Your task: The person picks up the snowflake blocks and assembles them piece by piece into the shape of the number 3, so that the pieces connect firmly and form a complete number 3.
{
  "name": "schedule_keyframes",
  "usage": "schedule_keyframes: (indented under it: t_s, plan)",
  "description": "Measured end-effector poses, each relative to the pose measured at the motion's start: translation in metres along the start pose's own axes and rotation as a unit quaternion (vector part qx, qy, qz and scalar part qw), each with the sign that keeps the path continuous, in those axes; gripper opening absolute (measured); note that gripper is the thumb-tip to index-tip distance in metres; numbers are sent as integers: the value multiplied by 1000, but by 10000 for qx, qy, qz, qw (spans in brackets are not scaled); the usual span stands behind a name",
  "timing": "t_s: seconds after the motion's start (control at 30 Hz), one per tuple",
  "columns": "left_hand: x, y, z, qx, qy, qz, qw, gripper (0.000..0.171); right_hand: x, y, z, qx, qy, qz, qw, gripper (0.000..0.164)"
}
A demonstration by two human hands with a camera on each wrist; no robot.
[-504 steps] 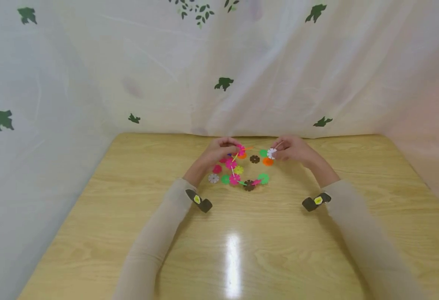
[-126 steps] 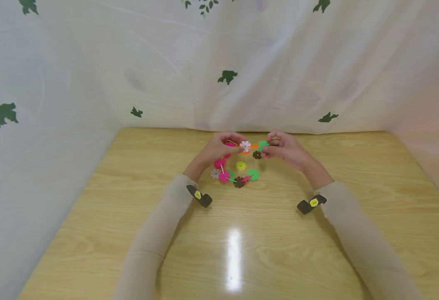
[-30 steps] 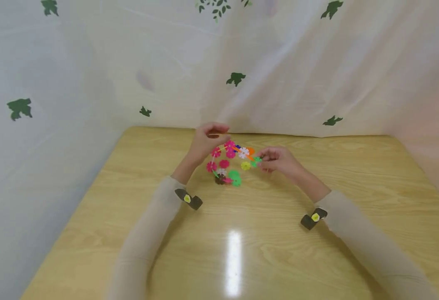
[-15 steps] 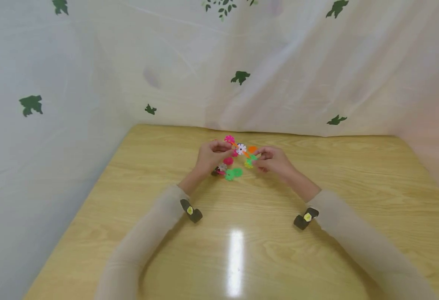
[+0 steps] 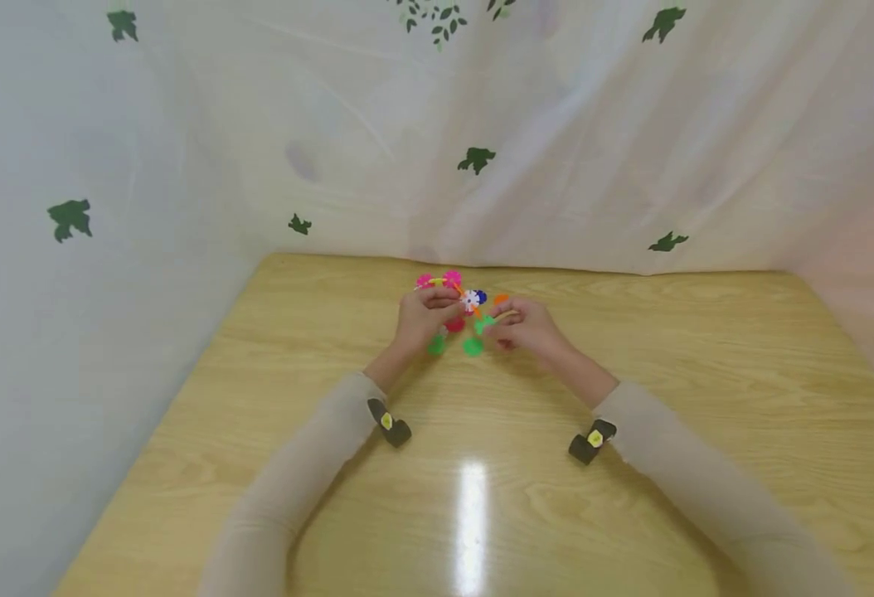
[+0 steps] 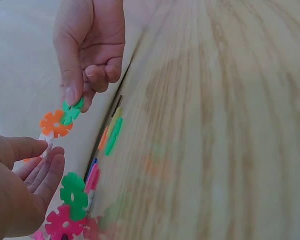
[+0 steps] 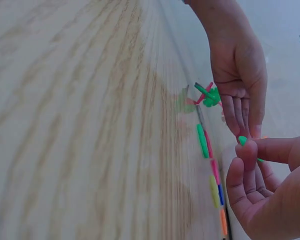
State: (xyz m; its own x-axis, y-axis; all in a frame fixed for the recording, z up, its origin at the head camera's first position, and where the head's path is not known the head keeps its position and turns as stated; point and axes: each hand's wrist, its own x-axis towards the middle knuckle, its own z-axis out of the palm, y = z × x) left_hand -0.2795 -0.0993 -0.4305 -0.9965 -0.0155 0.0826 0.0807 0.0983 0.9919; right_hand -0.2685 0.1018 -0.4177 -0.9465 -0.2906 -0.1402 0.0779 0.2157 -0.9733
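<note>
A chain of notched plastic snowflake discs curves beneath and behind my left hand [image 5: 424,322]. That hand pinches a white disc [image 5: 470,300] between thumb and fingers. An orange disc [image 6: 55,123] joins the white one to a green disc [image 6: 72,112], which my right hand [image 5: 526,327] grips by its edge. Pink discs [image 5: 452,279] form the chain's far part. Its other end, with a green disc [image 6: 73,196] slotted into a pink disc [image 6: 65,223], hangs by the left hand in the left wrist view. The left hand covers the middle of the chain in the head view.
Loose discs lie flat on the wooden table [image 5: 526,514]: orange [image 5: 502,299], blue [image 5: 481,297], green [image 5: 473,347] and red-pink [image 5: 454,324]. A yellow disc [image 7: 214,191] shows in the right wrist view. A white curtain [image 5: 556,199] hangs at the table's back edge.
Since a second ago, the left hand has come down from above the chain and pinched the white disc. The right hand has moved left with the green disc, added since the oldest frame.
</note>
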Motion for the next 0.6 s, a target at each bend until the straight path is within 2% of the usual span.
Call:
schedule_keyframes:
  t_s: [0.23, 0.47, 0.6]
  plan:
    - [1, -1, -5, -120, -51, -144, 9998, 21, -1, -2, 9, -88, -216, 109, 9997, 32]
    - [5, 5, -17, -157, -325, -609, 9975, 25, 2, -6, 16, -398, -395, 244, 9981, 35]
    - [10, 8, -26, 21, -456, -783, 9959, 25, 6, -8, 20, -471, -485, 381, 9970, 33]
